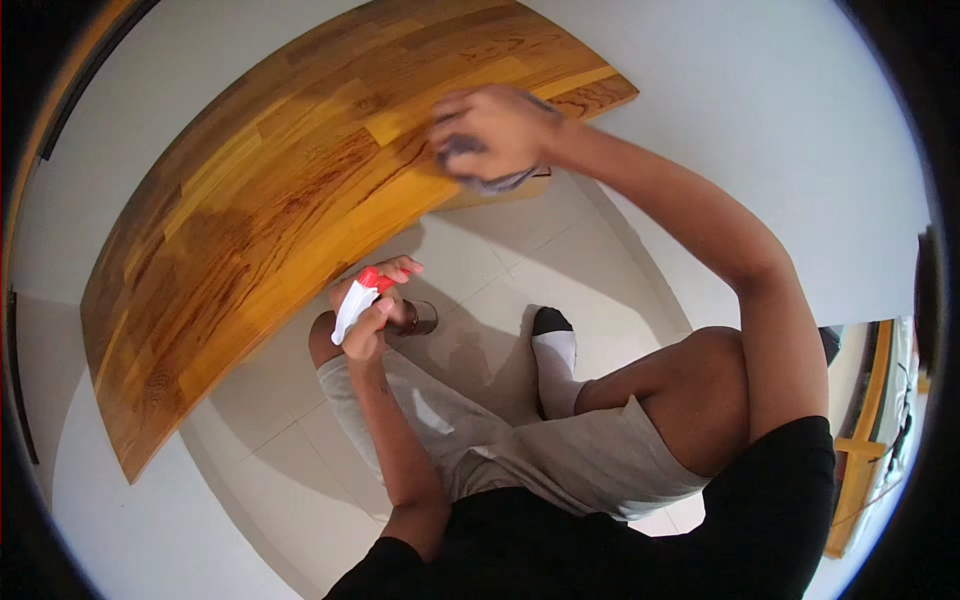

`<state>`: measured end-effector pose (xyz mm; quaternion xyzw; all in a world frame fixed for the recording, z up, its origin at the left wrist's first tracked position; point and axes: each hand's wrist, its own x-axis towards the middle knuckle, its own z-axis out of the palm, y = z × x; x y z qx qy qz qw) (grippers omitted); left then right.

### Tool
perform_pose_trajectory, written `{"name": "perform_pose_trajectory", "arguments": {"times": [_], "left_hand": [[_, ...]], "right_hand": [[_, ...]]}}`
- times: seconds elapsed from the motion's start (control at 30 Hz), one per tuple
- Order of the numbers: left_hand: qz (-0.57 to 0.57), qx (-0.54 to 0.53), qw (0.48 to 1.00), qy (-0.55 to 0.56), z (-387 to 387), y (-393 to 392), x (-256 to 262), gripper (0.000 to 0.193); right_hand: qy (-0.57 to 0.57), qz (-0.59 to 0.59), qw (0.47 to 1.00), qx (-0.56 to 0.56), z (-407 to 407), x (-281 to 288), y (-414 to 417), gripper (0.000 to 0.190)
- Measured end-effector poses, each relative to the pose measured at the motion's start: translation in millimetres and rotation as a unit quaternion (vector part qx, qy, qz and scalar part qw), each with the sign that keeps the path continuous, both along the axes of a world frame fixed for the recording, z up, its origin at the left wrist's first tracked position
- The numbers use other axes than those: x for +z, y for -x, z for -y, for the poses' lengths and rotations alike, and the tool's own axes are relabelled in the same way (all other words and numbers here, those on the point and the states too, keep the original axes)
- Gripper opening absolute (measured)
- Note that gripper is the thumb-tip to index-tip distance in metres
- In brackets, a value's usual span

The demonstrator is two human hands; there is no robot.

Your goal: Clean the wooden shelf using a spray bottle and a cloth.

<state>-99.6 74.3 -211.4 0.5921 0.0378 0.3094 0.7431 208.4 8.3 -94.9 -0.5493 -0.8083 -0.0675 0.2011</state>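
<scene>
My right hand [499, 135] is pressed against a varnished wooden shelf [300, 157] near its right end, a dark grey cloth [495, 182] bunched beneath its fingers. Motion blurs that hand. My left hand [367, 330] grips a spray bottle by its neck, just off the shelf's front edge and above my knee. The bottle's white and red trigger head [356, 304] points up and away from me. Below the fingers shows part of its brownish, see-through body [422, 318]; the rest is hidden by the hand.
White walls [735, 112] enclose the shelf at both ends. Under it spreads a pale tiled floor [480, 262], where my socked foot [555, 360] rests. Something light brown [495, 199], partly hidden, lies beneath the shelf behind my right hand. A wooden frame [862, 450] stands at the far right.
</scene>
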Motion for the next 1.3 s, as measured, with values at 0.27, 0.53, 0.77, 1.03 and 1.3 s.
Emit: {"name": "perform_pose_trajectory", "arguments": {"times": [0.27, 0.53, 0.77, 1.03, 1.3], "left_hand": [[0.025, -0.004, 0.999, 0.031, 12.4, -20.9, 1.5, 0.042], [0.011, 0.002, 0.999, 0.03, 4.3, -6.2, 27.7, 0.036], [0.041, -0.056, 0.997, -0.028, 8.2, 16.1, 54.9, 0.034], [-0.049, 0.056, 0.997, -0.033, 12.2, 55.5, 71.7, 0.036], [-0.085, 0.097, 0.991, -0.013, 25.8, 62.3, 62.1, 0.039]], "right_hand": [[0.03, 0.146, 0.974, -0.171, 58.2, 18.2, -56.2, 0.032], [0.001, 0.065, 0.998, -0.011, 0.0, 12.9, 11.2, 0.03], [-0.012, -0.008, 0.993, 0.117, -82.0, -3.2, 120.9, 0.029], [-0.027, -0.082, 0.989, 0.117, -107.7, -12.3, 173.3, 0.035], [-0.018, -0.093, 0.995, -0.042, -66.2, -10.4, 39.8, 0.035]]}}
